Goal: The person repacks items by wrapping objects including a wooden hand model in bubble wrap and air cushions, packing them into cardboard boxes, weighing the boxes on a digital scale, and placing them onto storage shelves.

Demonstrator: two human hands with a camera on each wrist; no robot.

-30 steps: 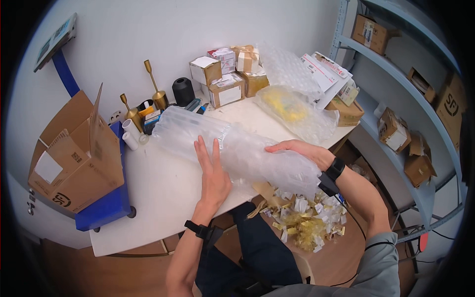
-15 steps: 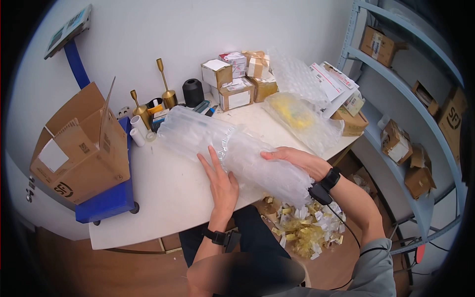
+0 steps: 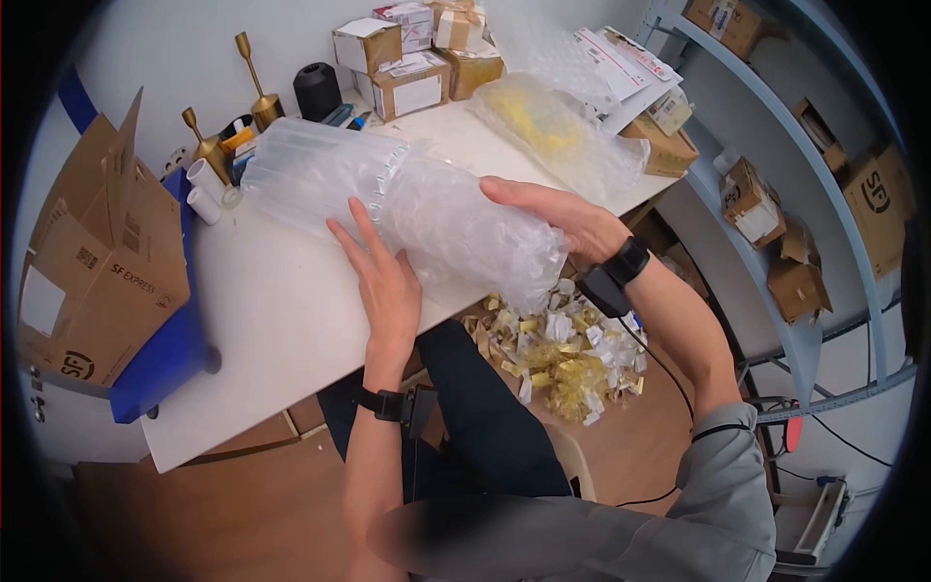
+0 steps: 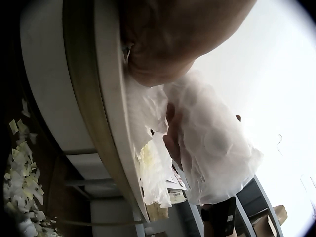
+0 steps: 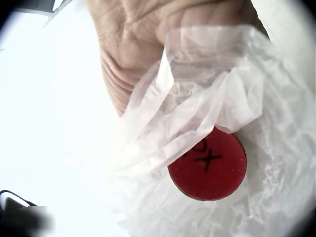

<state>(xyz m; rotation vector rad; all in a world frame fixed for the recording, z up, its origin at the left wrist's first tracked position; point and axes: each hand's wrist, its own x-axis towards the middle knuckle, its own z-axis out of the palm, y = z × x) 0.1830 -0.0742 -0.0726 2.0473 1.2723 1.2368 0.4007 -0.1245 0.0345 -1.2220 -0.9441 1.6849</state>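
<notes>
A long bundle rolled in clear bubble wrap (image 3: pixel 465 223) slants above the white table (image 3: pixel 281 320), its far-left part sheathed in ribbed air-column film (image 3: pixel 305 160). My right hand (image 3: pixel 572 218) grips its near right end, thumb along the top; the left wrist view shows fingers on the bundle's other side. Beside the middle of the roll is my left hand (image 3: pixel 388 286), its fingers straight and spread against the near side. Inside the crumpled wrap at the end, the right wrist view shows a red disc (image 5: pixel 210 170) with black marks, partly covered by film.
An open carton (image 3: pixel 107 262) stands on a blue scale (image 3: pixel 175 349) at left. Brass candlesticks (image 3: pixel 262 97), small boxes (image 3: pixel 412 87) and a bubble-wrapped yellow item (image 3: pixel 543 121) line the back. Paper scraps (image 3: pixel 572 359) lie below the edge; shelves (image 3: pixel 747 252) rise at right.
The head view has shifted, so the table and carton sit further left and higher. Both hands stay at the bundle; the right hand sits nearer its far side at the end.
</notes>
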